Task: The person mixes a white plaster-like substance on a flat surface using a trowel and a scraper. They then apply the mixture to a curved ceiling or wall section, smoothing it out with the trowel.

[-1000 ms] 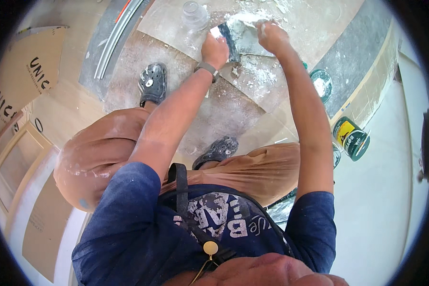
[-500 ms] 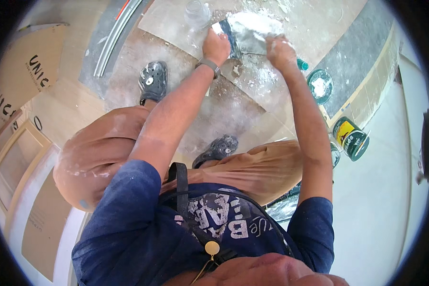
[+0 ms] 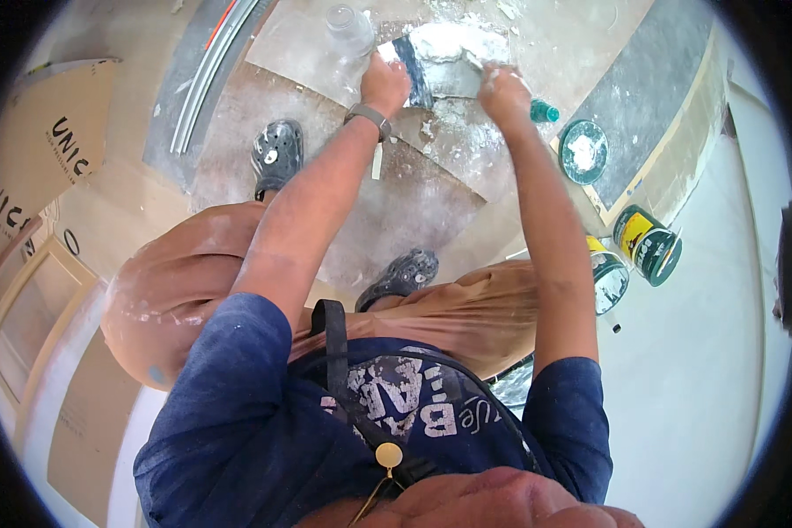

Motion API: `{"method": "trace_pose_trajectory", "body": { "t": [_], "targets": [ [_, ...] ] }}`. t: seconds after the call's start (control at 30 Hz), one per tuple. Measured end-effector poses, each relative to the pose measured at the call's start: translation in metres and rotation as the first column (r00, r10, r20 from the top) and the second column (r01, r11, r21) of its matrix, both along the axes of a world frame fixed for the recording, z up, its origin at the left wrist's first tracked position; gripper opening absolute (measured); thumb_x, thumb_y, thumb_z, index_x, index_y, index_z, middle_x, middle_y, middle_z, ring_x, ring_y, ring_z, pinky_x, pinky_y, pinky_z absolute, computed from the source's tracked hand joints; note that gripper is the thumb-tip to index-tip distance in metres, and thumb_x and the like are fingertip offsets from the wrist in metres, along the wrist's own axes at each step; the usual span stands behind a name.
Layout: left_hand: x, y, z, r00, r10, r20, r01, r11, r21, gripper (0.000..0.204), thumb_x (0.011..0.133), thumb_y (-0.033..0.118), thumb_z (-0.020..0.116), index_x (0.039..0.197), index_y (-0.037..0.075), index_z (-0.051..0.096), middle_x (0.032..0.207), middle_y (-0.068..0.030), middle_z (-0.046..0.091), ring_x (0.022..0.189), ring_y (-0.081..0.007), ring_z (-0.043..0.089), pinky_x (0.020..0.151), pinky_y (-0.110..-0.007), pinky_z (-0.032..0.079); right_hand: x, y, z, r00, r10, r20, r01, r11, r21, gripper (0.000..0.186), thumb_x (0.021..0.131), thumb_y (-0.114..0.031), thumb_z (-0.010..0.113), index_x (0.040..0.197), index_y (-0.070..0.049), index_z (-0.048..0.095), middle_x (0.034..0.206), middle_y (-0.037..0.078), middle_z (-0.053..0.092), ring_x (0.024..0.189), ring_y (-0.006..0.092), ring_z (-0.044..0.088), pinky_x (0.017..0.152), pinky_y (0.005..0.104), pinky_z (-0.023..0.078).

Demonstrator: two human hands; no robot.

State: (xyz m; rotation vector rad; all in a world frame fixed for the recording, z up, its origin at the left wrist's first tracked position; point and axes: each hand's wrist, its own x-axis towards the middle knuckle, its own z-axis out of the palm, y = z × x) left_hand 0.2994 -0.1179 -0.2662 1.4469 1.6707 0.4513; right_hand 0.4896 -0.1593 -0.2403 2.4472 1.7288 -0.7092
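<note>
My left hand grips a wide flat putty blade loaded with white filler paste. My right hand is closed on a smaller scraper whose teal handle end sticks out to the right; its blade is hidden under the paste. Both hands are stretched forward, close together, above a dusty board on the floor. A watch sits on my left wrist.
A clear plastic jar stands just beyond my left hand. A round lid with white paste lies to the right. Two green paint cans stand by the white wall. Metal strips and cardboard lie left. My dark clogs rest below.
Both hands have shifted right together. The right hand's scraper has dragged along the wide blade, and the heap of white paste on the blade has grown.
</note>
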Motion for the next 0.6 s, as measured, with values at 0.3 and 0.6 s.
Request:
{"method": "trace_pose_trajectory", "body": {
  "t": [0.3, 0.6],
  "targets": [
    [-0.014, 0.0, -0.026, 0.895, 0.105, 0.433, -0.091, 0.994, -0.053, 0.024, 0.079, 0.017, 0.048, 0.09, -0.004, 0.05, 0.083, -0.0186, 0.059, 0.076, -0.0304, 0.059, 0.068, -0.038, 0.044, 0.011, -0.023, 0.022, 0.794, -0.269, -0.546, 0.39, 0.913, 0.117, 0.03, 0.078, -0.018, 0.051, 0.104, -0.004, 0.058, 0.094, 0.017, 0.062, 0.086, 0.0274, 0.059, 0.077, 0.0324, 0.043],
    [0.015, -0.004, -0.018, 0.398, 0.606, 0.689, -0.034, 0.761, -0.648, 0.02, 0.081, 0.014, 0.053, 0.095, 0.0, 0.055, 0.082, -0.0069, 0.061, 0.073, -0.0171, 0.06, 0.066, -0.03, 0.048, 0.032, -0.048, 0.03, 0.886, 0.024, -0.463, 0.163, 0.919, 0.36, 0.028, 0.077, -0.021, 0.055, 0.101, -0.006, 0.059, 0.083, 0.015, 0.06, 0.085, 0.0287, 0.055, 0.077, 0.0341, 0.042]
  ]
}}
